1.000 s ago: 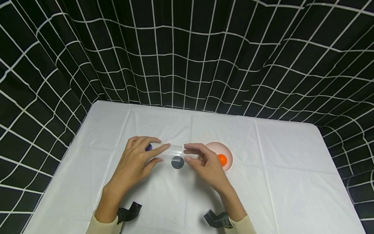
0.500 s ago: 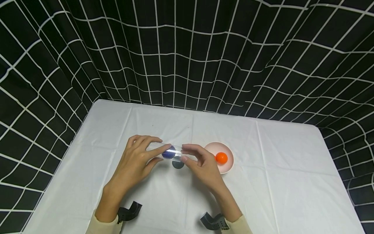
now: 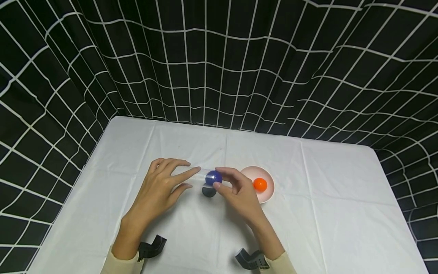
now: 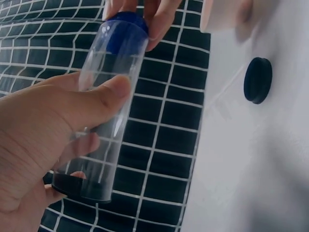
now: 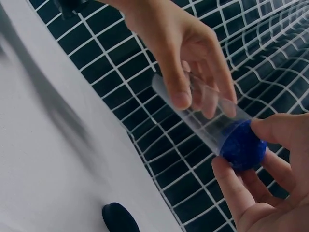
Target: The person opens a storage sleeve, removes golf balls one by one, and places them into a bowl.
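Note:
My left hand (image 3: 161, 186) grips a clear plastic tube (image 4: 108, 154) with its thumb and fingers, holding it above the table. The tube's far end, near the left palm, is dark and closed. A blue ball (image 3: 213, 177) sits in the tube's opposite mouth, partly sticking out. Around that ball, the thumb and fingertips of my right hand (image 3: 241, 190) pinch it right at the rim, as the right wrist view shows. Under the tube's mouth a round black cap (image 4: 258, 80) lies on the white cloth.
Behind my right hand stands a pink bowl (image 3: 248, 172) with an orange ball (image 3: 260, 185) in it. A white cloth (image 3: 342, 190) covers the table. Dark curtains with a white grid (image 3: 219, 76) rise beyond the back and side edges.
Inside the tube, the blue ball has slid right from the left-hand end to the mouth. My right hand has closed in and taken hold of it. The left hand stays nearly still.

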Tool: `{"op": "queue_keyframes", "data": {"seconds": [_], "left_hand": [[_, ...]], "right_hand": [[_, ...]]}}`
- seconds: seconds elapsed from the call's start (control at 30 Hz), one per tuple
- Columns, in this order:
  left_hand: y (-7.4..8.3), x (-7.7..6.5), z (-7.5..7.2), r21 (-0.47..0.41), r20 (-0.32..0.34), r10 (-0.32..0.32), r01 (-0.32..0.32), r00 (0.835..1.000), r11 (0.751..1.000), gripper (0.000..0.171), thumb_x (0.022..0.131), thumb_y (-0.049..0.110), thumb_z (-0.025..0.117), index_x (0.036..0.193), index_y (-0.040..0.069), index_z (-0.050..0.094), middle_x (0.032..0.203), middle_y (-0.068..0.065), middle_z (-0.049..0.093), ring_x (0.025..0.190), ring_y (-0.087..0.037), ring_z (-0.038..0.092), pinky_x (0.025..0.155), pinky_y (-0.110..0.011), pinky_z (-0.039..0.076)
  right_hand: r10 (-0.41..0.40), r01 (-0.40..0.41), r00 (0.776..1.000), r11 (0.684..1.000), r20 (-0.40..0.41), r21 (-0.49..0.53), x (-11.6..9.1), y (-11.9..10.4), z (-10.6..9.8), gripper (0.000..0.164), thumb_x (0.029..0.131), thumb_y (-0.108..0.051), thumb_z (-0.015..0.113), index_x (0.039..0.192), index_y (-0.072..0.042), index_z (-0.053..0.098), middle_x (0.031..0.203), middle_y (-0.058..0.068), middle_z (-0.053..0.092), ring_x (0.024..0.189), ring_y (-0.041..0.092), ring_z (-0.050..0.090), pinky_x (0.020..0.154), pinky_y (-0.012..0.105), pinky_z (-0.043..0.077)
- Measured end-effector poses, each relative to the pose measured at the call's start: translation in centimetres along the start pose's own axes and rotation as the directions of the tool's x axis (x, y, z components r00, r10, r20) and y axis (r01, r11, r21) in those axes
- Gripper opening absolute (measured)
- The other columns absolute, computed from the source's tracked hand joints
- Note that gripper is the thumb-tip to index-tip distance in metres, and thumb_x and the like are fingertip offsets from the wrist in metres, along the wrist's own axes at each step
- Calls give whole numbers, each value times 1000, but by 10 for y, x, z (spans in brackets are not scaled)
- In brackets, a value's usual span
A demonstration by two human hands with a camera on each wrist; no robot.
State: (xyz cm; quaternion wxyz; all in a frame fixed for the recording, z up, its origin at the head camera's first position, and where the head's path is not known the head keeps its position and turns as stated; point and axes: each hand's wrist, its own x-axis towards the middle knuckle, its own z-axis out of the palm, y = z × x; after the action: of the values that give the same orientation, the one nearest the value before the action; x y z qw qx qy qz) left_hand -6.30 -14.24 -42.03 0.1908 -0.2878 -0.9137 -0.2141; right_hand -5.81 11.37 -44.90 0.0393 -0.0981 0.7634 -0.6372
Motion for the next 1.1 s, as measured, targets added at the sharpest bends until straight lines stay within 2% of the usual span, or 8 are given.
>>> {"op": "queue_keyframes", "data": {"seconds": [0.23,0.4,0.47,0.57,0.67,0.77,0.93,1.1], "left_hand": [[-1,2,4,-21,9,-29,29,1000,999,55,91,27,84,143,31,68,134,-1,71,127,-24,66,114,-48,45],[-2,1,6,-62,21,-69,70,997,996,58,93,27,83,147,28,64,131,-1,71,122,-25,69,108,-44,55],[-3,0,7,-72,32,-93,95,995,993,61,93,28,83,150,27,62,128,-1,71,119,-24,71,101,-43,59],[-4,-1,8,-91,51,-121,125,991,988,65,93,29,83,153,26,58,126,0,72,114,-23,73,91,-42,62],[-7,-2,11,-123,75,-142,150,987,981,67,93,30,82,154,27,55,127,1,72,109,-22,74,87,-43,62],[-11,-2,16,-169,102,-160,176,982,970,64,94,30,82,153,27,57,130,2,71,114,-22,73,91,-44,61],[-16,-3,24,-236,151,-204,235,967,943,56,93,28,83,144,20,63,133,0,72,124,-22,70,101,-45,59],[-20,-4,29,-339,200,-252,308,947,889,57,92,24,84,141,12,59,132,-7,72,119,-23,72,99,-40,61]], "right_hand": [[17,-14,999,997,-42,71,1,-1,-13,40,97,-7,74,137,-7,66,133,15,70,116,6,70,88,16,60],[-8,17,992,997,-122,76,2,-2,-27,39,96,-2,73,134,-3,67,129,12,70,105,5,70,68,13,54],[-8,16,991,998,-136,55,1,-1,-32,38,96,-3,73,134,-4,68,127,9,71,105,6,70,66,13,55],[-1,8,988,999,-157,40,1,1,-42,37,96,-5,74,133,-4,68,123,1,71,112,7,71,77,16,60],[4,-3,983,1000,-186,8,0,3,-51,37,96,-5,74,133,-4,67,122,-6,71,116,7,69,93,16,58],[14,-17,977,1000,-213,-14,0,4,-60,36,97,-6,73,133,-4,67,123,-5,70,116,7,68,100,15,55],[16,-30,972,998,-234,-59,0,5,-71,36,96,-7,75,131,-3,67,127,11,70,110,6,70,96,13,56],[-39,5,970,990,-241,-138,-1,10,-77,37,93,-1,78,128,0,68,126,20,70,105,6,70,89,11,58]]}}
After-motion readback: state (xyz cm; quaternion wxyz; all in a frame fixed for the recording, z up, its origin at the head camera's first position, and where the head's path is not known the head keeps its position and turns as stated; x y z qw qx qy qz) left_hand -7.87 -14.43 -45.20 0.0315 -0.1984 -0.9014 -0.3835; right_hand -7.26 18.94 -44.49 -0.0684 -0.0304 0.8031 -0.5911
